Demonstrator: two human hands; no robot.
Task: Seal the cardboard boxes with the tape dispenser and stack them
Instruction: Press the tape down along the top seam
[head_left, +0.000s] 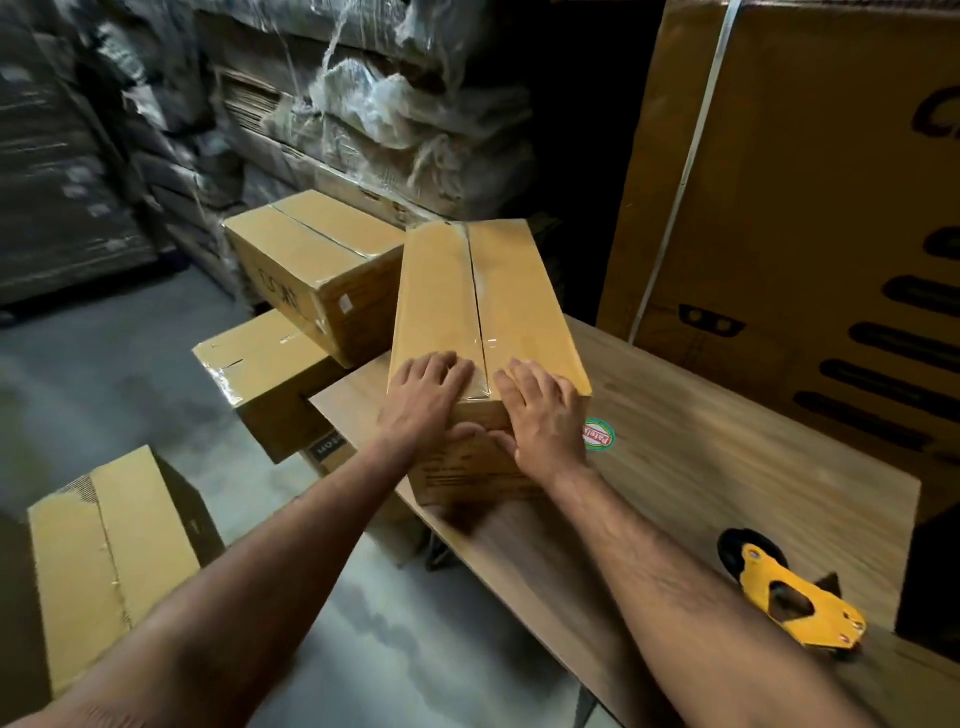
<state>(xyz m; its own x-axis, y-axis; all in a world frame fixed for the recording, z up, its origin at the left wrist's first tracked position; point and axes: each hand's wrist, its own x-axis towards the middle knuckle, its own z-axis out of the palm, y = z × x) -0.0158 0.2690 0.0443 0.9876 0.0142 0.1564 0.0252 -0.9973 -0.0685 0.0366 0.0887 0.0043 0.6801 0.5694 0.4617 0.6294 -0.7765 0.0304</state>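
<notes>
Two hands, left (423, 397) & right (543, 415), are laid flat w/ fingers spread over near end of taped box (488, 312) on table (701, 467); dispenser (789, 597) is left nearer, at right; sealed boxes (317, 260) are stacked beyond, left

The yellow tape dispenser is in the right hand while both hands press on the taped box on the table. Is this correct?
Not quite. The head view shows the yellow tape dispenser lying on the table, beside the right forearm, held by nobody. The rest holds: the left hand and the right hand both press on the taped box.
</notes>
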